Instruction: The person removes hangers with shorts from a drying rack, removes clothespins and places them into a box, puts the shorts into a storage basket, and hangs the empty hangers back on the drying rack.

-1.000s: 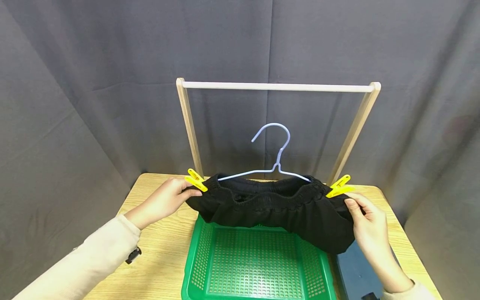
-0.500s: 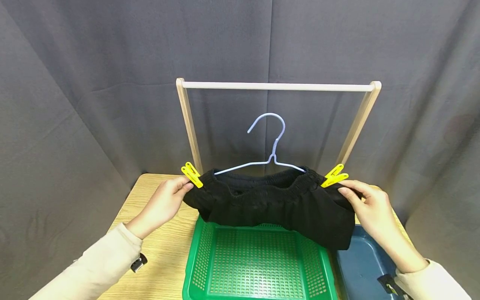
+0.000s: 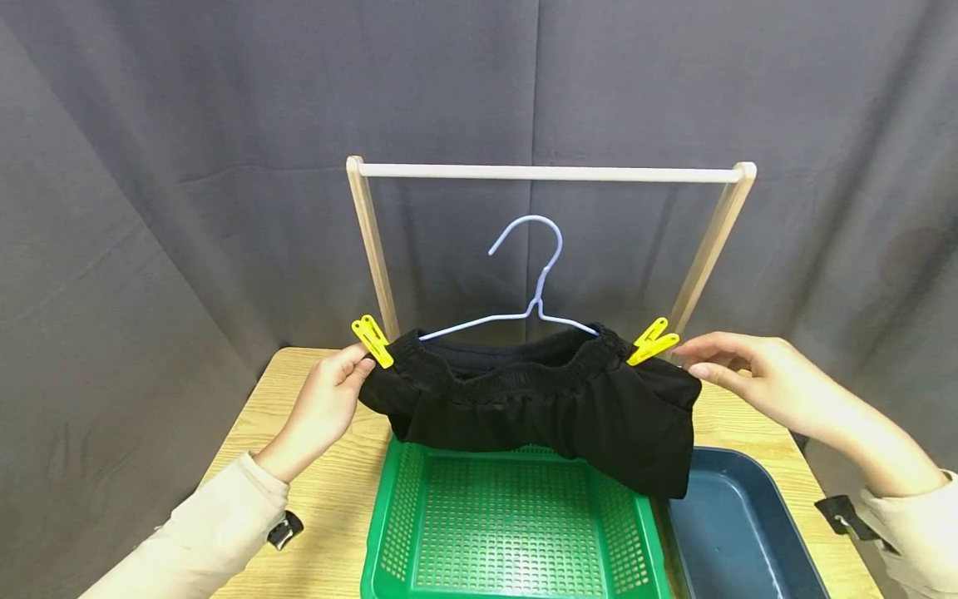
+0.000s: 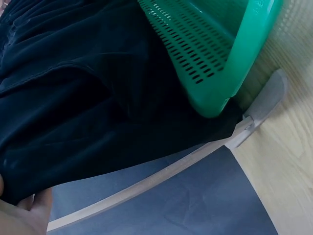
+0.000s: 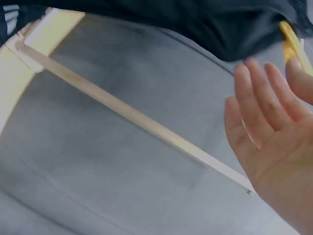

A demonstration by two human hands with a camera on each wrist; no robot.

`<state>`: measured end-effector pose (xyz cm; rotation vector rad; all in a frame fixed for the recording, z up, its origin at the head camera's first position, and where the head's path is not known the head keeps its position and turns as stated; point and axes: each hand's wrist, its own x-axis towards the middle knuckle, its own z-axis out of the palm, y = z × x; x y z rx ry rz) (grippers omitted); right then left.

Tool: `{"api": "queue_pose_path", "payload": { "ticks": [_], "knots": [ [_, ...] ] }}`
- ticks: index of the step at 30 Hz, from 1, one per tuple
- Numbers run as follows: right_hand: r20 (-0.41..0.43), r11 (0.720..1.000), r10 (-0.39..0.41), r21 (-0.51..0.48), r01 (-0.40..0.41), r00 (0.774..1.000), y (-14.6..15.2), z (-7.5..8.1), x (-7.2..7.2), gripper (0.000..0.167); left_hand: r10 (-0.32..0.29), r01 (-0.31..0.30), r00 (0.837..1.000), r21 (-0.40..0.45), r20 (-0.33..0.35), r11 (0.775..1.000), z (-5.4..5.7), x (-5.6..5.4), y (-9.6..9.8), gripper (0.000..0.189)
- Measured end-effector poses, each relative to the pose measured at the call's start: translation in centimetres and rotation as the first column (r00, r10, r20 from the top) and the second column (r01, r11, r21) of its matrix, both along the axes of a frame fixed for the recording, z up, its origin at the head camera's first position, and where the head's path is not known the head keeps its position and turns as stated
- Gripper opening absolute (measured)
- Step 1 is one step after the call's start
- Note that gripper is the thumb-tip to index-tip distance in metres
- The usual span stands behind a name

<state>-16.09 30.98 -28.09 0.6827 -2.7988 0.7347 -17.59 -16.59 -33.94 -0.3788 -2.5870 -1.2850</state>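
Black elastic-waist shorts hang spread on a pale lilac wire hanger, its hook up and apart from the rail. A yellow clothespin clips the waistband's left end, another yellow clothespin its right end. My left hand pinches the shorts' left edge between thumb and fingers, just below the clip; in the left wrist view only its fingertips show. My right hand is beside the right clip. In the right wrist view this hand has extended fingers and holds nothing.
Behind the shorts stands a rack with a white rail and wooden posts. A green perforated basket sits below on the wooden table. To its right is a blue tray. A grey curtain closes the back.
The hanger and shorts have risen and shifted slightly left, with the left hand still pinching. My right hand has let go of the shorts' right edge and its forearm has swung outward.
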Motion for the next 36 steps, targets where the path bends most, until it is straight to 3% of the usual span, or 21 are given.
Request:
{"api": "queue_pose_path", "payload": {
  "ticks": [4,12,21,25,31,36],
  "knots": [
    [0.057,0.998,-0.018,0.054,0.015,0.998,0.1,1.7,-0.4,0.029,-0.006,0.006,1.0,0.026,0.009,1.0,-0.1,0.1,0.0,0.016],
    [0.04,0.986,0.008,0.165,-0.015,0.999,-1.5,3.8,-1.5,0.042,-0.001,0.002,1.0,0.045,-0.027,0.999,-0.6,0.0,0.3,0.015],
    [-0.106,0.967,0.029,0.254,-0.001,0.994,-3.3,4.1,-2.2,0.036,0.021,-0.017,0.998,0.086,-0.054,0.996,-0.8,-0.1,0.3,0.02],
    [-0.225,0.978,0.087,0.204,-0.04,0.971,-3.6,3.7,-2.3,0.033,0.035,-0.03,0.997,0.08,-0.067,0.996,-0.7,-0.1,0.4,0.018],
    [-0.406,0.982,0.182,0.128,-0.141,0.896,-3.7,2.8,-2.4,0.031,0.05,-0.046,0.996,0.05,-0.077,0.998,-0.6,0.0,0.3,0.017],
    [-0.443,0.985,0.172,0.097,-0.144,0.88,-3.5,2.1,-2.4,0.031,0.053,-0.05,0.993,0.03,-0.107,0.998,-1.1,-0.1,0.2,0.015]
  ]
}}
